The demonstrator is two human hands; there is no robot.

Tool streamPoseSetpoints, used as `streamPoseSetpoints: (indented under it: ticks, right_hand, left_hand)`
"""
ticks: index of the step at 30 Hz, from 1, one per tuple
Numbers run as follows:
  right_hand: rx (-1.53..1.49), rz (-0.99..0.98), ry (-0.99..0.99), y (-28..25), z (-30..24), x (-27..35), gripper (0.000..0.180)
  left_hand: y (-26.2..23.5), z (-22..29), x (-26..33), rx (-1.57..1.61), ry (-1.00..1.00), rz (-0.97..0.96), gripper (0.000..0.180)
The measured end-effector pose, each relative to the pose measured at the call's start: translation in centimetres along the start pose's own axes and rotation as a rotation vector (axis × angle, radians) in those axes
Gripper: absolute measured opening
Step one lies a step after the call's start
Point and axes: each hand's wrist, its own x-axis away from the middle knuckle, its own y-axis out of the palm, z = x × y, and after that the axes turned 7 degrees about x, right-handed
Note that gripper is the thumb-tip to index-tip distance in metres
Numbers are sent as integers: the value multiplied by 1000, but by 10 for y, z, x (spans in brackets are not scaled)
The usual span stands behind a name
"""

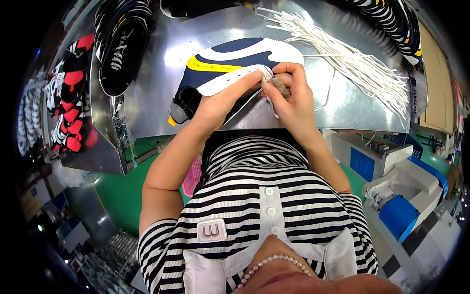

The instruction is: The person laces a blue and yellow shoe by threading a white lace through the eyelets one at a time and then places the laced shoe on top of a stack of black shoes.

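A shoe upper (227, 52) in navy and white with a yellow band lies on its side on the metal table, its dark heel end toward the left. My left hand (220, 104) is closed on the upper's white eyelet strip (220, 84), fingers partly hidden beneath it. At the strip's right end, my right hand (296, 95) pinches a white shoelace (266, 73) between thumb and fingers. Both sets of fingertips meet there. Something greyish wraps a finger of the right hand. How far the lace passes through the eyelets is hidden by my fingers.
A bundle of white laces (352, 68) is spread at the right of the metal table (161, 88). Stacked dark uppers (122, 54) stand at the left, more (399, 29) at the far right. Red and black uppers (73, 93) hang beyond the left edge. A grey-and-blue machine (399, 196) stands at lower right.
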Motion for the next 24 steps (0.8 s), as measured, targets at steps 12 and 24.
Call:
streamPoseSetpoints:
  ticks: [12,24]
  right_hand:
    - [119,-55,-41,-14,-4,-1,11]
    - [182,-25,2,-12,-8,-6,15]
  left_hand:
    - [-4,-13,-2,-137,107,46,20]
    - [-7,-19,-1,-195,196,65,19]
